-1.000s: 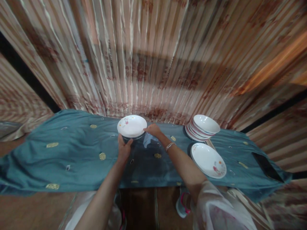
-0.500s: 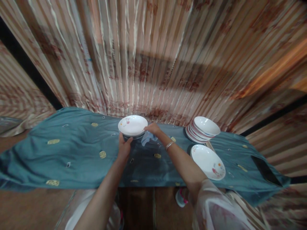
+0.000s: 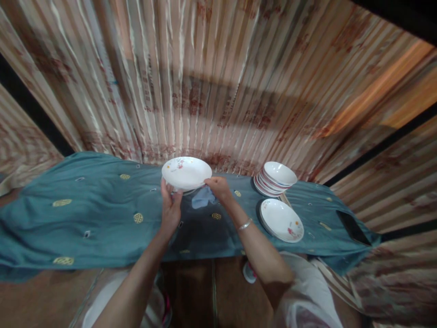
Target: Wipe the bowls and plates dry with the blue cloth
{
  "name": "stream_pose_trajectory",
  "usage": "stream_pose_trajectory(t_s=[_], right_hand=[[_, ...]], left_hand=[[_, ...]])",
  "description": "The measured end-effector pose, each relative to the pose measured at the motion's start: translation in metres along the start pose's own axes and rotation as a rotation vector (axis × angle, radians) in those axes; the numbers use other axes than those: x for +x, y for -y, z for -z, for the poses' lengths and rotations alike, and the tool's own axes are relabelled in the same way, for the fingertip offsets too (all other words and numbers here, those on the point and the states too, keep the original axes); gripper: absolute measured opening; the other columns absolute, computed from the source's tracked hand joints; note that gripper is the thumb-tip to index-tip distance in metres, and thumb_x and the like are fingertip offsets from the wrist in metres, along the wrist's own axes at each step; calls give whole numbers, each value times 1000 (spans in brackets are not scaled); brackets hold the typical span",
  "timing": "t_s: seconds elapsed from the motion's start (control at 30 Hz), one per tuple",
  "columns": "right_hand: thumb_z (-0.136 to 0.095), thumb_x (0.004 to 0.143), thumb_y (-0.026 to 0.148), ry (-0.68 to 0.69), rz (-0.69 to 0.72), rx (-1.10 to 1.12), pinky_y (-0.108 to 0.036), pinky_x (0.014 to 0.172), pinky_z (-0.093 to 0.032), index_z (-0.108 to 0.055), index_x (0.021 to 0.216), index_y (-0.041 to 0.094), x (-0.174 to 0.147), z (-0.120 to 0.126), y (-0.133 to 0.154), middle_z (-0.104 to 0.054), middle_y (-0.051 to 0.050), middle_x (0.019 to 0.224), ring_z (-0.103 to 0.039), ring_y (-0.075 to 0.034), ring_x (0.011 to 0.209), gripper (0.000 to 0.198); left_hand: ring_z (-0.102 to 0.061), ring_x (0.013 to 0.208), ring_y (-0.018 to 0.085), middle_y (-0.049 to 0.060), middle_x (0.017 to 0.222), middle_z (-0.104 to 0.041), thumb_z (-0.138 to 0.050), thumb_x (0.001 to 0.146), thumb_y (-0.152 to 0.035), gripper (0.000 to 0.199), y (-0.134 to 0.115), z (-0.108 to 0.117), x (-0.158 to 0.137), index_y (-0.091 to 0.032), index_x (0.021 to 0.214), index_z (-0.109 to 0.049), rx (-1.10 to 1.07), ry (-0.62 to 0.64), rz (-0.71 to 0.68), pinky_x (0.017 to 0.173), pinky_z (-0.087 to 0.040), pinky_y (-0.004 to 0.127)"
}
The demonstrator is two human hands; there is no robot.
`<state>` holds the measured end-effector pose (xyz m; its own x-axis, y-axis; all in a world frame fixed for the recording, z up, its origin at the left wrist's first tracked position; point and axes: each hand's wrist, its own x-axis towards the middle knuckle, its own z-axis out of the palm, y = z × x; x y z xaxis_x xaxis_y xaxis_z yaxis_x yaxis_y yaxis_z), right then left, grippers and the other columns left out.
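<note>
A white plate with small flowers [image 3: 187, 174] is raised slightly over the cloth-covered table, tilted a little towards me. Under its front edge shows part of another dish, mostly hidden. My left hand [image 3: 170, 210] grips the plate's left front rim, with the thumb in front and the fingers beneath. At the right rim, my right hand [image 3: 218, 187] pinches the plate's edge and also holds a light blue cloth [image 3: 202, 198], which hangs below the plate.
To the right stands a stack of white bowls [image 3: 277, 178]. In front of it lies a small stack of flowered plates [image 3: 282, 220]. A dark flat phone-like object [image 3: 353, 228] rests near the right end of the teal tablecloth [image 3: 109, 218]. Striped curtains [image 3: 205, 91] hang behind.
Both hands have lifted the plate up from the dish beneath it. The blue cloth has come along in my right hand. The view has shifted slightly to the right.
</note>
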<state>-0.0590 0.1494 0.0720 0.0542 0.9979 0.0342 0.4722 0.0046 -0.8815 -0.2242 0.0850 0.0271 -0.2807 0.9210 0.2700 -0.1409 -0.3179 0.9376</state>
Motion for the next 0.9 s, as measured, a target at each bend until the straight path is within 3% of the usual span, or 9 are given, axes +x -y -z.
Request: stream_pose_trajectory(t_s=[0.1,0.2,0.27,0.43,0.7,0.9], right_hand=[[-55,69,42,-129,38,98,-20,46,-27,-47,43,20,-40,21,-14,-31,8,44,-30,-8,47,35],[-54,67,49,-208,4,135,-22,46,-24,-42,43,22,-80,36,-36,-29,8,45,-27,-8,49,38],[-52,67,51,-260,-41,153,-22,46,-25,-36,43,23,-101,40,-52,-27,7,45,-26,-9,49,41],[-51,64,55,-389,-150,123,-24,49,-29,-42,43,23,-133,37,-87,-31,6,44,-31,-11,50,39],[-50,68,63,-333,-176,116,-25,50,-33,-45,44,24,-144,29,-108,-37,5,43,-38,-13,49,46],[-53,76,61,-201,-157,176,-28,63,-46,-65,55,21,-166,55,-105,-66,-4,60,-61,-19,62,46]], left_hand=[[-37,146,27,15,158,-38,-59,89,-51,82,-1,-7,-24,-26,156,-19,78,38,30,119,-31,47],[-51,135,27,15,144,-55,-59,89,-51,78,7,-18,-47,-25,153,-24,60,135,88,113,-40,47],[-52,134,27,13,142,-57,-59,88,-50,73,15,-26,-61,-27,150,-29,17,162,138,112,-41,47],[-58,126,28,11,132,-63,-70,79,-40,77,29,-43,-80,-28,145,-33,-154,207,426,104,-49,46],[-64,116,26,9,122,-66,-76,72,-26,76,34,-44,-79,-28,138,-39,-272,180,596,99,-53,44],[-70,102,23,4,101,-71,-73,74,-25,73,36,-42,-75,-26,139,-39,-264,172,609,98,-54,46]])
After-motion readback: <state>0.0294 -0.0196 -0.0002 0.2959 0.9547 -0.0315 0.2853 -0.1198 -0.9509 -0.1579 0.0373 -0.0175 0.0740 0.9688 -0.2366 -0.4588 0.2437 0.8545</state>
